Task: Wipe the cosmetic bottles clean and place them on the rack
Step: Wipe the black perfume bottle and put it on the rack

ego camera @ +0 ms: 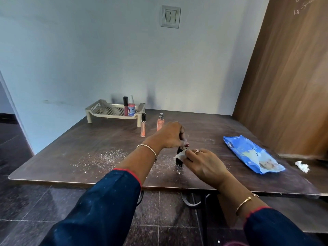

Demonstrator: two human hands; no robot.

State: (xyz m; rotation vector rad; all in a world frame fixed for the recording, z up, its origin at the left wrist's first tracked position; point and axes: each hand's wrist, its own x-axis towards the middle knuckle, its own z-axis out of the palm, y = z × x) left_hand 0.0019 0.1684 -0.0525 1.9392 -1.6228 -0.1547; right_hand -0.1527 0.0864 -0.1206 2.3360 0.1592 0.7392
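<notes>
White wipe (180, 155) pinched in your right hand (204, 163), left hand (170, 134) gripping the black bottle (179, 161) at centre frame; powder risked a slip.

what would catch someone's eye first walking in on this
The two hands at table centre: the left hand grips a small dark bottle while the right hand rubs it with a white wipe. White powder is scattered on the table nearby. A bright blue wipes pack lies to the right, and a beige rack with two bottles stands at the back.
</notes>
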